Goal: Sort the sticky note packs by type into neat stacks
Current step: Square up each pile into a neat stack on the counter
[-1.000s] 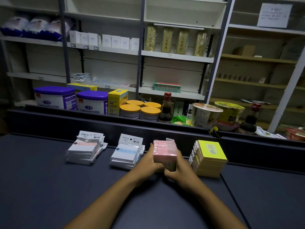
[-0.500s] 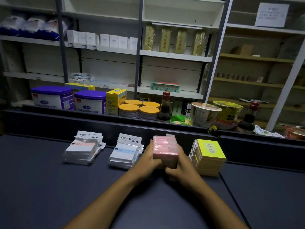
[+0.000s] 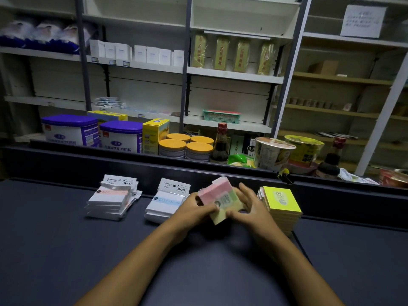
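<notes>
Center frame, the pink-and-yellow sticky note bundle (image 3: 220, 198), upright a moment ago, is being tipped flat, clamped between left hand (image 3: 193, 209) and right hand (image 3: 249, 205); it's probably being readied for stacking.

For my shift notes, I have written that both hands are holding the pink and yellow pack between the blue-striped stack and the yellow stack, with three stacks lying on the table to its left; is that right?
Not quite: the head view shows only two stacks left of the pink and yellow pack, the orange-striped stack and the blue-striped stack. The left hand and right hand do hold it, with the yellow stack to its right.
</notes>
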